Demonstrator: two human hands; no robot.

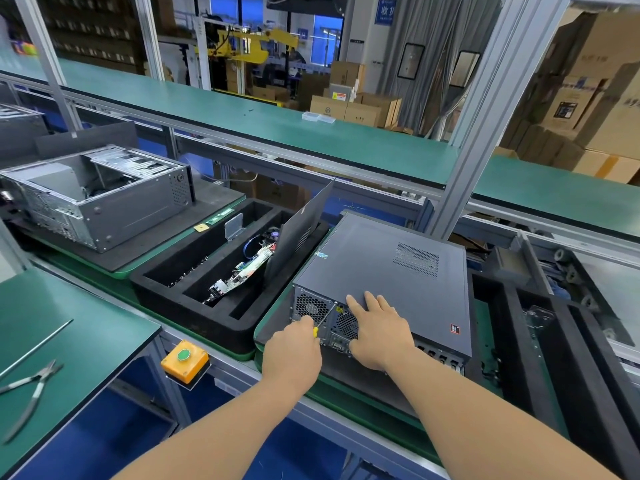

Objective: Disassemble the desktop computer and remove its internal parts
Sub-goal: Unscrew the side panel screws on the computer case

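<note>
Green bench (86, 341), case (388, 268) at near edge

Left of the computer case (388, 271) an upright side panel (301, 226) walls off the foam tray (194, 306). The case lid is bare beyond the right hand (377, 332); an aluminium post (485, 133) rises behind.

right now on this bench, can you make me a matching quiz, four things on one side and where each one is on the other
Things:
1. screwdriver
2. pliers
3. circuit board
4. right hand

Places:
A. in the black foam tray
B. flat on top of the closed computer case
C. on the green table at the left
D. in the left hand, at the case's back panel

Pairs: 1-D, 2-C, 3-A, 4-B
</note>
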